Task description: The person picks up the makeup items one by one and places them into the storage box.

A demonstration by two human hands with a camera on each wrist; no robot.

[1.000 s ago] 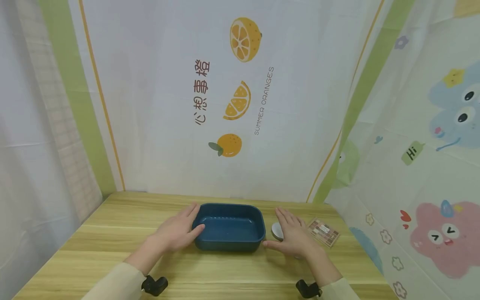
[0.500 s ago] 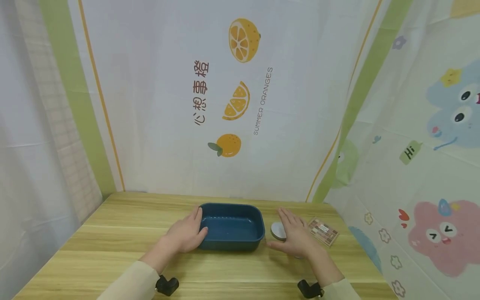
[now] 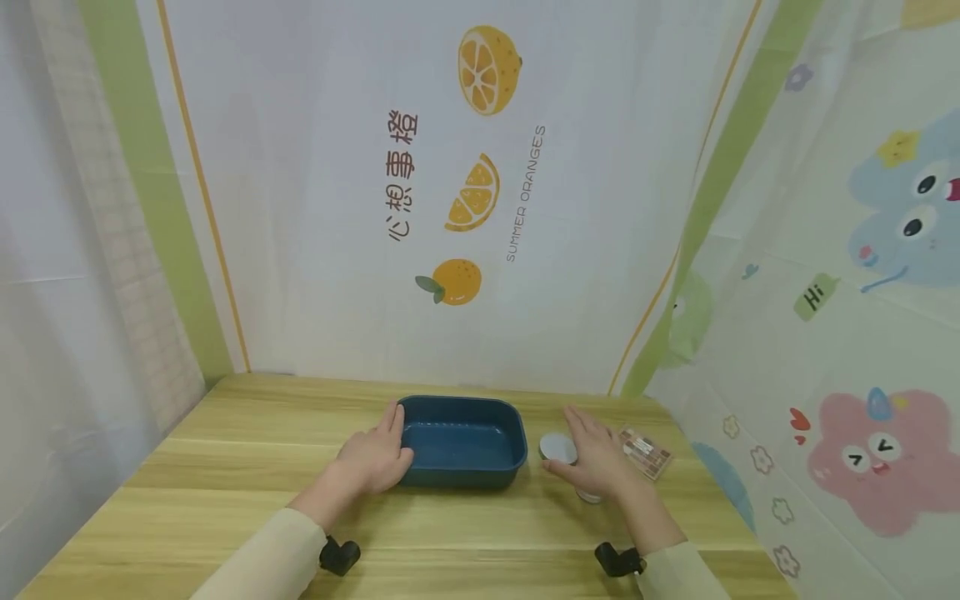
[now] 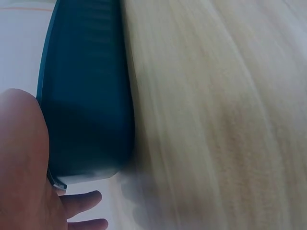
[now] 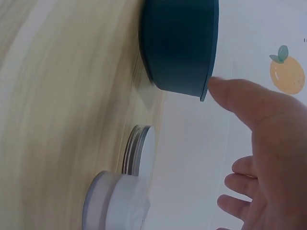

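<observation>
The left hand [image 3: 378,457] grips the left end of a blue bin [image 3: 465,478], round-cornered, glossy inside, upright on the wood-grain table [image 3: 450,542]. Rightward: a round tin [image 3: 557,448], a pale jar [image 3: 588,497], the right hand [image 3: 603,462], relaxed and released, a brown-checked case [image 3: 649,456]. Orange-printed curtain [image 3: 337,317] behind.

You're curtained in; room type unclear
A fruit-print curtain [image 3: 322,250] and cartoon-print curtain [image 3: 840,350] border your wood-grain table [image 3: 465,533].
</observation>
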